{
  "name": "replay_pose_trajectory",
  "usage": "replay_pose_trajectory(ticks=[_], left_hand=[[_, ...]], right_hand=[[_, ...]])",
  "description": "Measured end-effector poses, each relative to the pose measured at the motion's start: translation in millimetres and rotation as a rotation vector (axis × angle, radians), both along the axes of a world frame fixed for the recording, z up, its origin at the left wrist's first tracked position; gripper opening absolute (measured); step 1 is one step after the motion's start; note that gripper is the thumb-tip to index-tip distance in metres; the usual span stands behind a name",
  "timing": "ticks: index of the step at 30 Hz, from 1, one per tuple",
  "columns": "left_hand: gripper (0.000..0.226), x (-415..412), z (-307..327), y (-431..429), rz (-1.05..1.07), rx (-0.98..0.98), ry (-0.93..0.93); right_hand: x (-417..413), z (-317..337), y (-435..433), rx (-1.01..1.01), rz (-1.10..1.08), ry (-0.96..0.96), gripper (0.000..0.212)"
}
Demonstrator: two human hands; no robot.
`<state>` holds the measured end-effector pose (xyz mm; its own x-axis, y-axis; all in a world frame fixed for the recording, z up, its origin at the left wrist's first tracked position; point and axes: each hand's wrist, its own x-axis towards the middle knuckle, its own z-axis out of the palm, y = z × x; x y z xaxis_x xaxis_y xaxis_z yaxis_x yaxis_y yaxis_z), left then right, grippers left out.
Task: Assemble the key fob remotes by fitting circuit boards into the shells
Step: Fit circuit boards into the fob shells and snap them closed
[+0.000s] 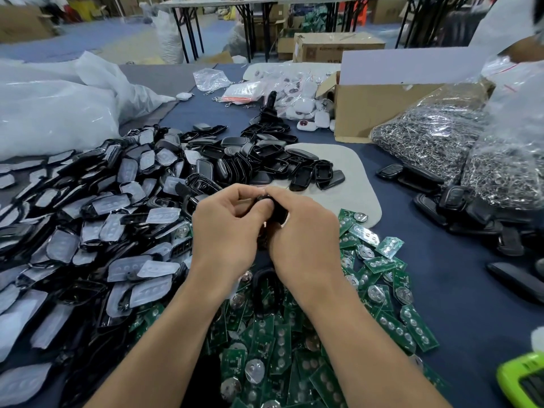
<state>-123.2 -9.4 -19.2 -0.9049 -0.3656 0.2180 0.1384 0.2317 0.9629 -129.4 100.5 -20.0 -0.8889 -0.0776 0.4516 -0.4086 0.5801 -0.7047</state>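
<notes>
Hands meet at the centre of a crowded tabletop, where the left hand and right hand both curl their fingers round a single black shell, thumbs pressed on its upper face. The palms hide the cavity, so it cannot be told whether a board already sits inside.

Loose green circuit boards spread from 4 to 6 o'clock of the hands. Shells with clear button pads heap at 9 o'clock, and bare black shell halves lie at 12 o'clock. Bags of key rings sit at 2 o'clock beside a cardboard box.

Several risks look likely from here. A board seated crooked could bend or crack under thumb pressure. An uneven squeeze might leave one edge of the shell unlatched. A slip would drop the piece into the green pile directly below, where it would be hard to pick out. The forearms, lying over that pile, could also scatter or scrape the boards.
</notes>
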Motion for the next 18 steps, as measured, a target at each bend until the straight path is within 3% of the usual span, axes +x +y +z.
replay_pose_trajectory(ticks=[4, 8, 18], left_hand=[[0.045, -2, 5, -4, -0.028, 0.163, 0.053], [0.035, -4, 3, -12, -0.115, 0.273, 0.069], [0.031, -4, 4, -19, -0.151, 0.133, 0.101]], right_hand=[[-8, 0, 8, -0.175, 0.050, -0.108, 0.046], [-17, 5, 20, -0.413, 0.137, -0.286, 0.032], [-17, 3, 24, -0.429, 0.150, -0.209, 0.036]])
